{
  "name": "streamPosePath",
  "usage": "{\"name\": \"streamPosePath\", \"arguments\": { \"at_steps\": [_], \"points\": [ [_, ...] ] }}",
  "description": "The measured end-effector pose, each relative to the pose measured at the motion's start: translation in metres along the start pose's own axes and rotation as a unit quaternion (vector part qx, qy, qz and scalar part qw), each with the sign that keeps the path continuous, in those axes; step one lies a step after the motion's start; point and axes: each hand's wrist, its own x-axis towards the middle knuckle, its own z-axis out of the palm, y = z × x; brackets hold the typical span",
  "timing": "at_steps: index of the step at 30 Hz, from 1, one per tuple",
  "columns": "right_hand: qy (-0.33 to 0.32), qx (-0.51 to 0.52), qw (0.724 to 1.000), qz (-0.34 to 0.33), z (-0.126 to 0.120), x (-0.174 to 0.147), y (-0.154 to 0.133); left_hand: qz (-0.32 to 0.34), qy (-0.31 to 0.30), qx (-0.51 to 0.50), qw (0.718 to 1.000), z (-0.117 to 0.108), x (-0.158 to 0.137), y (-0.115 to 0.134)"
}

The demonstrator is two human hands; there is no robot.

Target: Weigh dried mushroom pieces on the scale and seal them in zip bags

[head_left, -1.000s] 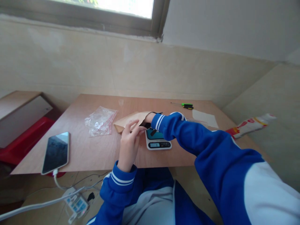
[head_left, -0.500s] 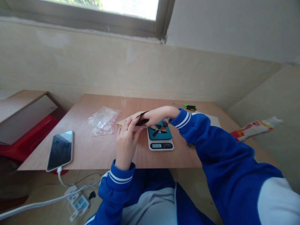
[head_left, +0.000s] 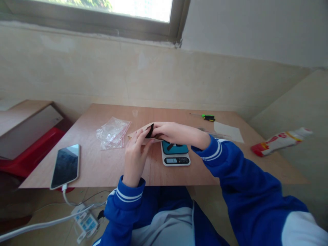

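Note:
My left hand point(head_left: 135, 152) is closed on a tan paper bag point(head_left: 140, 129), held tilted above the table just left of a digital kitchen scale point(head_left: 176, 161). The bag's dark mouth faces right. My right hand point(head_left: 175, 132) reaches to that mouth from the right, its fingertips partly inside; whether they grip anything is hidden. Below my right wrist, the scale's teal top carries dark brown, flat pieces point(head_left: 170, 147), mostly covered from sight by the hand.
Clear plastic zip bags point(head_left: 112, 133) lie left of the paper bag. Nearer the left edge is a phone point(head_left: 66, 164) on a charging cable. Toward the back right are green and black screwdrivers point(head_left: 208, 117), a white paper sheet point(head_left: 228, 132) and a red-and-white bottle point(head_left: 279, 141).
The right hand has turned and shifted slightly, its forearm now lower over the scale, hiding more of the brown pieces. The left hand keeps hold of the paper bag.

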Motion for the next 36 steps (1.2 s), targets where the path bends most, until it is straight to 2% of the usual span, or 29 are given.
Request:
{"name": "streamPosePath", "arguments": {
  "at_steps": [3,7,12,15,21,26,29,32,34,36],
  "points": [
    [-0.007,-0.03,0.999,-0.01,-0.001,-0.006,-0.005,0.01,0.002,-0.011,1.0,-0.001,0.002,-0.001],
    [0.047,-0.03,0.998,-0.016,0.002,-0.014,-0.002,-0.003,0.005,-0.032,0.999,0.0,0.003,0.0],
    [0.1,0.024,0.994,-0.033,0.003,-0.021,0.005,-0.014,-0.005,-0.056,0.998,-0.002,0.007,0.001],
    [0.157,0.042,0.986,-0.026,0.0,-0.028,0.003,-0.024,-0.003,-0.057,0.998,-0.005,0.01,0.0],
    [0.339,0.085,0.936,0.033,0.008,-0.041,0.009,-0.041,0.004,-0.034,0.999,-0.006,0.014,0.0],
    [0.413,0.144,0.896,0.077,0.016,-0.047,0.024,-0.045,0.007,-0.032,0.998,-0.006,0.017,0.002],
    [0.389,0.192,0.894,0.113,0.013,-0.066,0.028,-0.059,0.007,-0.037,0.998,-0.008,0.018,0.002],
    [0.266,0.202,0.928,0.166,0.02,-0.098,0.035,-0.07,0.007,-0.035,0.997,-0.008,0.019,0.001],
    [0.175,0.169,0.951,0.19,0.034,-0.119,0.047,-0.07,0.011,-0.03,0.997,-0.008,0.019,0.001],
    [0.143,0.12,0.962,0.201,0.053,-0.134,0.061,-0.069,0.014,-0.026,0.997,-0.007,0.019,0.001]
  ]
}}
